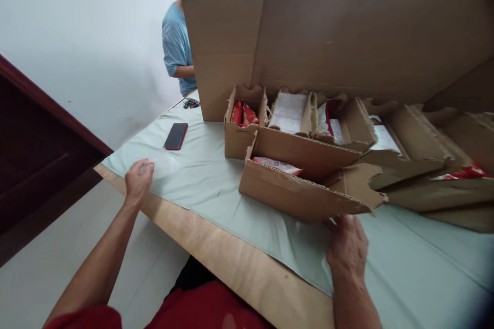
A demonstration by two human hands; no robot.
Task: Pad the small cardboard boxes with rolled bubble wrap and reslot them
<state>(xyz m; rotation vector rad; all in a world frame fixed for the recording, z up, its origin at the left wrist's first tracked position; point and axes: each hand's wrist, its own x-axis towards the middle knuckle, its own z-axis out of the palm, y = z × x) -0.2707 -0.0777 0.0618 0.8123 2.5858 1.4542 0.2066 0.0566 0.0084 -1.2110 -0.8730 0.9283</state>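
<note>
My left hand [138,179] is at the table's near left corner, fingers pinched on a thin clear plastic piece [164,166] lying on the pale green cloth [200,180]. My right hand [346,247] rests on the cloth, its fingers tucked against the underside of the front edge of a low open cardboard box [297,193]. That box holds a packet with red print [278,165]. Whether the right fingers grip the box edge is hidden.
Behind stand several more small cardboard boxes [241,139] with red packets and bubble wrap, and a large open carton flap [347,36]. A red phone [176,135] lies on the cloth. A person in a blue shirt [175,46] stands beyond the table.
</note>
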